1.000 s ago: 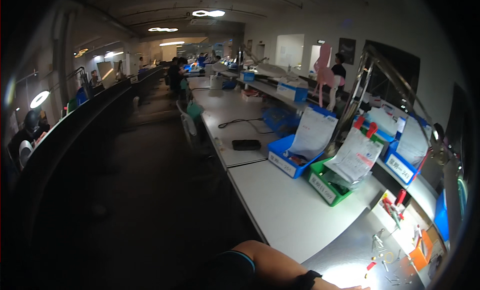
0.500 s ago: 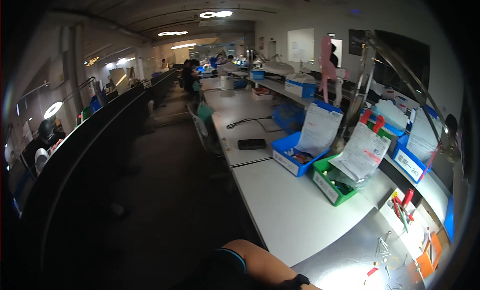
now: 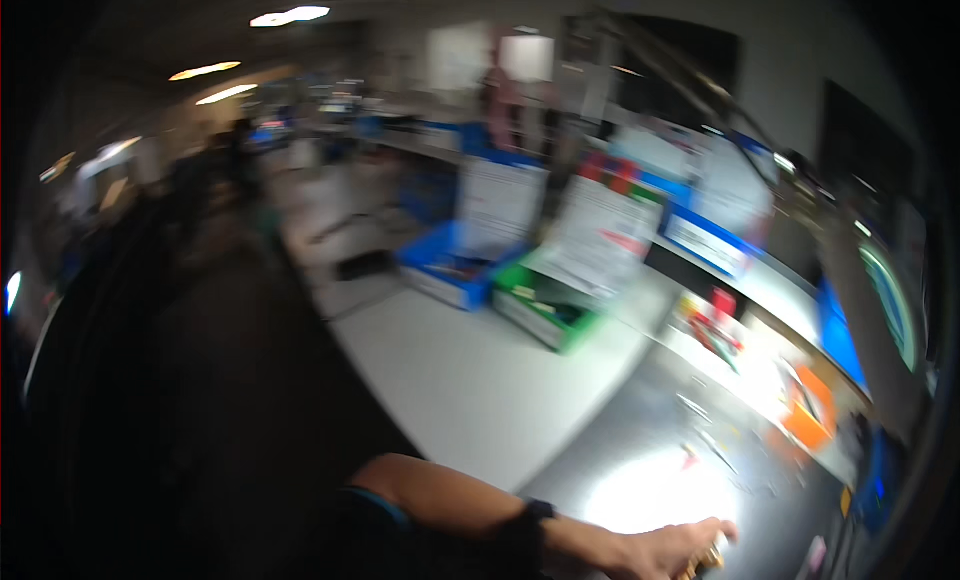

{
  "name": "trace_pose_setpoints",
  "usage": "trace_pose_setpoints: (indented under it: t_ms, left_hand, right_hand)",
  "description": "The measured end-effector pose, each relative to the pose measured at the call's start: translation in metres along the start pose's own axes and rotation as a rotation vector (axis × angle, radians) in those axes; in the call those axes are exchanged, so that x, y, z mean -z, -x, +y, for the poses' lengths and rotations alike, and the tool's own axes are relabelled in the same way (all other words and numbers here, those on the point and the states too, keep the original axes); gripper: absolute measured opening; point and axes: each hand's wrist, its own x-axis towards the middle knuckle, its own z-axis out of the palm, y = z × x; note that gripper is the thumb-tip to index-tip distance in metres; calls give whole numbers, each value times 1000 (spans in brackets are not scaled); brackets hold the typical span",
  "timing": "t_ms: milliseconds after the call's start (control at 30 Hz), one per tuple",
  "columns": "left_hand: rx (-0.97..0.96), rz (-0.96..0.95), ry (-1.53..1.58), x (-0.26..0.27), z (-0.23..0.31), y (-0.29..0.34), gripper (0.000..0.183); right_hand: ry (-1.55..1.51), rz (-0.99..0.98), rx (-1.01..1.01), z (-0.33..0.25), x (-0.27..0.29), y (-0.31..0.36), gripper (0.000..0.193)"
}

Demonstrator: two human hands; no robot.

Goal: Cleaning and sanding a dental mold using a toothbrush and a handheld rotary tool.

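Note:
My left hand (image 3: 665, 552) is low in the picture, over the metal work surface (image 3: 640, 420), its forearm coming in from the left with a dark band at the wrist. The fingers are curled round a small gold-coloured piece (image 3: 709, 560); blur hides its exact kind. Just beyond the hand, a bright patch of lamp light falls on the metal. Several thin metal tools (image 3: 715, 445) lie past it, smeared by motion. My right hand is out of the picture.
Beyond the metal surface, a green bin (image 3: 540, 322) and a blue bin (image 3: 440, 285) carry paper sheets. A tool holder (image 3: 712, 335) and an orange container (image 3: 810, 410) stand toward the right. A lamp arm (image 3: 680, 70) crosses above. A dark case (image 3: 365, 265) lies farther along the bench.
The view has swung to the right, so bench and bins sit farther left. My left hand, cut off before, now shows with the gold-coloured piece in its fingers.

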Motion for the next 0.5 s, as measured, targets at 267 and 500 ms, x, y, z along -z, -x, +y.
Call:
trace_pose_setpoints:
  t_ms: [267, 500]
  left_hand:
    - [-87, -78, -138, 35, -2, 4, 67]
    - [96, -276, 124, 45, 3, 0, 66]
  right_hand:
    - [-227, -282, 324, -17, -43, 4, 29]
    - [-5, -387, 544, -20, -33, -8, 29]
